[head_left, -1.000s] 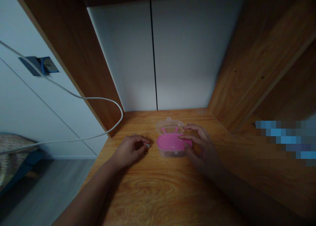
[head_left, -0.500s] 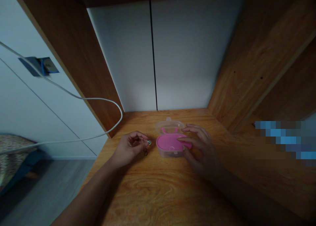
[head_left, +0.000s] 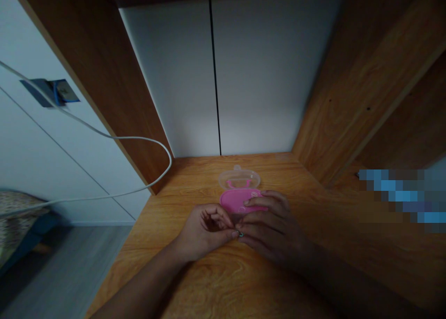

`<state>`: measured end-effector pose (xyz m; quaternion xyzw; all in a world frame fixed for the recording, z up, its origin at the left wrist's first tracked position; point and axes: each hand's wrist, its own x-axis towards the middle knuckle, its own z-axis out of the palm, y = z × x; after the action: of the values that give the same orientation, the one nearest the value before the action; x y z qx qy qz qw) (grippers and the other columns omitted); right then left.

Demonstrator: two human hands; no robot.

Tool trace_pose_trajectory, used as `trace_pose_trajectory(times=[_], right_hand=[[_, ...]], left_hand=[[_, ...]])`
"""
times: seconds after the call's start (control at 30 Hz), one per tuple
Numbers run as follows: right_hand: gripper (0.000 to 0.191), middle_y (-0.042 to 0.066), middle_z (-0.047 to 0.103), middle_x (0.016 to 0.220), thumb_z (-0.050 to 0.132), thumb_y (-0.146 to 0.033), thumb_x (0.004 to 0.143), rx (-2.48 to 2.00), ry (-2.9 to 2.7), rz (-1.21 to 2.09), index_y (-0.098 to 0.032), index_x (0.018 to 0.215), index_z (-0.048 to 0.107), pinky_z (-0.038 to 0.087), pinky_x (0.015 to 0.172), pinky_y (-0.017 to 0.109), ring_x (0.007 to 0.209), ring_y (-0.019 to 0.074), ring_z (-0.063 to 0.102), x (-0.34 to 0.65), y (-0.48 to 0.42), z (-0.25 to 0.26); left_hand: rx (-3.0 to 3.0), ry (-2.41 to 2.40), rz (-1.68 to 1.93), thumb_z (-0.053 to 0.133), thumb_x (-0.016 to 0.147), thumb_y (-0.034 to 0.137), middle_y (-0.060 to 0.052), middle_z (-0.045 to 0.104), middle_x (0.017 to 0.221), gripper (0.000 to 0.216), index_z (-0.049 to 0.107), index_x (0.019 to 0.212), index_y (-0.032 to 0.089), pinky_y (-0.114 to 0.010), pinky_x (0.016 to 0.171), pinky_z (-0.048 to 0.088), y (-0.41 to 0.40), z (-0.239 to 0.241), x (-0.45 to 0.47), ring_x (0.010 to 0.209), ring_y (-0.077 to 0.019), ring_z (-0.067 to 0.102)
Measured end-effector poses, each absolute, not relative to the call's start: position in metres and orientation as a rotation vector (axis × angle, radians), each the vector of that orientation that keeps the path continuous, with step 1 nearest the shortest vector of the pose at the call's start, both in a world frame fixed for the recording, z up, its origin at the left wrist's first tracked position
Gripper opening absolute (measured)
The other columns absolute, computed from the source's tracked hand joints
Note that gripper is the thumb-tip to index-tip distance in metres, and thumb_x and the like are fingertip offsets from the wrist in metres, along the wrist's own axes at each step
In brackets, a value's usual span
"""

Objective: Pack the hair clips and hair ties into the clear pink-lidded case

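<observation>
My left hand [head_left: 205,231] and my right hand [head_left: 272,226] meet in front of an open pink plastic case [head_left: 237,201]. Between their fingertips is a tiny metal ring with a teal bit [head_left: 241,234], mostly hidden by my fingers. Both hands seem to pinch it. My right hand lies over the front of the case, and its fingers cover the case's near edge. The case's clear hinged lid [head_left: 239,179] lies open on the far side, with nothing touching it.
The wooden desk [head_left: 223,282] is walled by wooden side panels and a white back panel [head_left: 216,77]. A white cable [head_left: 132,137] runs left from a blue-marked wall fitting [head_left: 52,92]. Patterned bedding [head_left: 17,207] lies low at left. A blurred patch [head_left: 400,196] covers the right.
My left hand has moved right and my right hand has slid down off the case. The hands now meet at the tiny ring, which has left its earlier spot beside the case.
</observation>
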<state>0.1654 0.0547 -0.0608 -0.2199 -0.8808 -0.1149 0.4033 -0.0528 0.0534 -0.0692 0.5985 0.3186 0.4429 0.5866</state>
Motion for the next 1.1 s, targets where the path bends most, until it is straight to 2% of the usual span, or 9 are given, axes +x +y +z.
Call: trace_pose_trajectory(times=[0.17,0.3,0.47,0.67,0.83,1.1], right_hand=[[0.005,-0.006,0.077,0.085,0.069,-0.026,0.089,-0.499,-2.118,-0.282,-0.028,0.094,0.07,0.036,0.103,0.039,0.103,0.0176,0.065,0.16,0.057,-0.059],[0.005,-0.005,0.076,0.083,0.067,-0.029,0.091,-0.559,-2.102,-0.241,-0.027,0.095,0.07,0.035,0.104,0.039,0.105,0.0173,0.064,0.159,0.057,-0.059],[0.005,-0.005,0.076,0.085,0.068,-0.029,0.091,-0.594,-2.083,-0.244,-0.027,0.095,0.07,0.036,0.101,0.04,0.104,0.0183,0.064,0.16,0.058,-0.061],[0.008,-0.005,0.077,0.083,0.063,-0.031,0.094,-0.588,-2.073,-0.244,-0.027,0.095,0.07,0.037,0.097,0.04,0.101,0.0193,0.064,0.159,0.059,-0.059],[0.006,-0.004,0.076,0.083,0.066,-0.029,0.092,-0.585,-2.082,-0.226,-0.026,0.094,0.069,0.035,0.098,0.041,0.104,0.0198,0.064,0.159,0.061,-0.061],[0.008,-0.004,0.077,0.086,0.07,-0.025,0.088,-0.616,-2.109,-0.195,-0.025,0.096,0.069,0.034,0.1,0.044,0.106,0.0213,0.062,0.159,0.06,-0.064]], left_hand=[[1.417,0.737,1.1,0.084,0.071,0.023,-0.004,0.074,0.071,0.017,0.072,0.074,0.013,-0.02,0.062,0.051,0.053,-0.072,-0.053,0.061,-0.0094,0.064],[1.452,0.716,1.149,0.083,0.073,0.018,-0.005,0.077,0.077,0.011,0.077,0.082,0.016,-0.022,0.067,0.055,0.053,-0.076,-0.053,0.068,-0.0117,0.069],[1.743,0.662,1.301,0.078,0.077,0.011,-0.007,0.078,0.087,0.019,0.079,0.093,0.02,-0.027,0.071,0.057,0.054,-0.073,-0.052,0.076,-0.0155,0.071],[2.351,0.562,1.525,0.074,0.078,0.002,-0.007,0.079,0.091,0.031,0.075,0.105,0.019,-0.03,0.071,0.057,0.056,-0.066,-0.053,0.078,-0.0168,0.069],[2.468,0.569,1.523,0.073,0.079,0.001,-0.006,0.079,0.094,0.032,0.072,0.106,0.017,-0.03,0.071,0.057,0.055,-0.066,-0.055,0.08,-0.0167,0.068],[2.522,0.659,1.498,0.07,0.079,0.005,-0.005,0.078,0.086,0.022,0.071,0.099,0.016,-0.03,0.068,0.057,0.053,-0.06,-0.054,0.074,-0.0163,0.067]])
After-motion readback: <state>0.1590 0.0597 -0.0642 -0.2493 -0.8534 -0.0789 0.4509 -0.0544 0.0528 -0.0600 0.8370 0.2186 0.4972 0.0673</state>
